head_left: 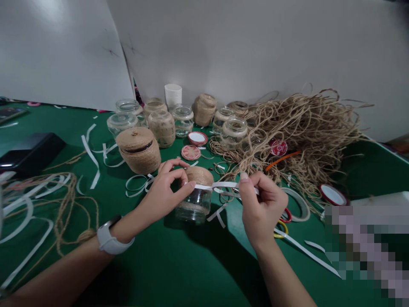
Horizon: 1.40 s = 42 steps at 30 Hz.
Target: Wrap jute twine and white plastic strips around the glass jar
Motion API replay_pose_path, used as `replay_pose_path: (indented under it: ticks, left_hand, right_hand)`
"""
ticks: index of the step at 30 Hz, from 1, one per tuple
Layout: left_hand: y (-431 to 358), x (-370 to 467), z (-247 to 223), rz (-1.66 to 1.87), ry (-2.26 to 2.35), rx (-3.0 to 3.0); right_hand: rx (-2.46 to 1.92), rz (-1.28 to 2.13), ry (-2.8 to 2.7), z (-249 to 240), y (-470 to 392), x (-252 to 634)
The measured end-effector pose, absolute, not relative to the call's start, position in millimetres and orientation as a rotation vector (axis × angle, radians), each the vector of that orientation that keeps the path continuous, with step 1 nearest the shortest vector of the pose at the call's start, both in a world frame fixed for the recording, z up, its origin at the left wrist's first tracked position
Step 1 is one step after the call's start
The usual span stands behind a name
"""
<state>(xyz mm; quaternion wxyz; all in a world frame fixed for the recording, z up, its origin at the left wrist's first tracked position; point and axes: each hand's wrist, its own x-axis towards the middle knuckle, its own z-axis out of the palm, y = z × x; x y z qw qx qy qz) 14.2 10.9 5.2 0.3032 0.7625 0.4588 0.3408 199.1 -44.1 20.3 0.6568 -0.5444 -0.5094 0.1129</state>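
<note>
A glass jar (191, 209) with a twine-wrapped top (200, 175) stands on the green table in front of me. My left hand (168, 189) grips its left side, thumb laid along a narrow white tape strip (203, 187) at the jar's shoulder. That strip stretches right from the jar to my right hand (263, 207), which pinches it between thumb and fingers. Beneath the right hand show scissors with red and yellow handles (281, 230), partly hidden. A roll of tape (300, 204) lies just right of this hand.
Behind are several glass jars (234, 132), a lidded twine-covered jar (139, 151), and stacked white cups (173, 96). A big twine heap (306, 123) fills the back right. Loose white strips (92, 164) and twine (64, 209) lie left, near a black object (35, 153).
</note>
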Motion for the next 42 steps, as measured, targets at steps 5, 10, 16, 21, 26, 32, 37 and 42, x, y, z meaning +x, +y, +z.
replay_pose_path:
  ticks: [5,10,16,21,26,32,37,42]
  left_hand:
    - [12,14,6,0.917,1.191,2.008]
    - [12,14,6,0.927,1.187,1.995]
    - [12,15,4,0.907,1.198,2.013]
    - [12,15,6,0.888,1.227,2.054]
    - [17,10,9,0.796,1.288,2.049]
    - [35,-4,7,0.492,1.305,2.005]
    - [42,-7,9,0.405,1.196,1.977]
    - [43,-7,11,0.426,1.095,1.89]
  right_hand:
    - [-1.213,0.252,-1.156,19,-44,200]
    - [-1.218,0.262,-1.155,19,-45,200]
    - [-1.219,0.238,-1.17,21,-45,199]
    - [-1.217,0.218,-1.198,21,-45,200]
    - [-1.228,0.224,-1.21,19,-45,202]
    - [-1.251,0.303,-1.227,19,-44,203]
    - [-1.397,0.481,-1.325,23,-47,212]
    - [-1.653,0.759,-1.523,31,-51,228]
